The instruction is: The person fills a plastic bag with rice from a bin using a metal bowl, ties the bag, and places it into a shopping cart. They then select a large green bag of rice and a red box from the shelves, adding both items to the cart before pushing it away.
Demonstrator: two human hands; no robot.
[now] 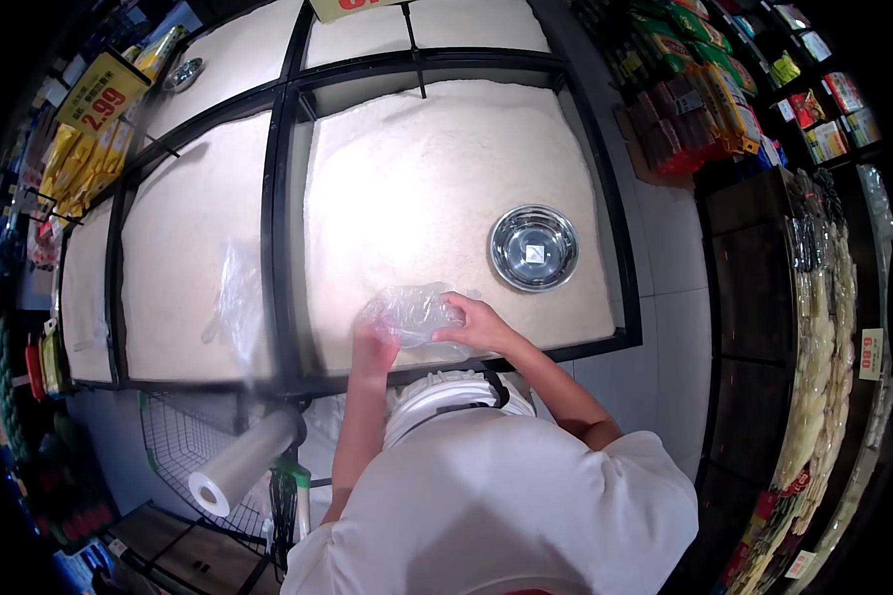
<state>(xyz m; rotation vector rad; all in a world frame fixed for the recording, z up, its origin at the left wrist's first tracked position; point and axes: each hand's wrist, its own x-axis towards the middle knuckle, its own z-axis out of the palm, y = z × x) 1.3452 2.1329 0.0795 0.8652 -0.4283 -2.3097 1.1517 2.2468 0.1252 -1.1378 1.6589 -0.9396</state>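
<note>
Both of my hands hold a clear thin plastic bag [414, 310] over the near edge of a big bin of white rice [417, 188]. My left hand [374, 349] grips the bag's left side from below. My right hand [474, 321] pinches its right side. The bag is crumpled and hangs just above the rice surface. A shiny steel bowl [534, 247] rests on the rice to the right of my hands, a short way beyond my right hand.
Black frames [280, 228] divide several rice bins; another bin [189, 248] lies left, with a loose plastic bag [238, 302] hanging at its edge. A roll of bags [243, 458] sits below left by a wire basket [174, 441]. Shelves of packaged goods [704, 99] stand right. A 2.99 price sign [104, 94] hangs upper left.
</note>
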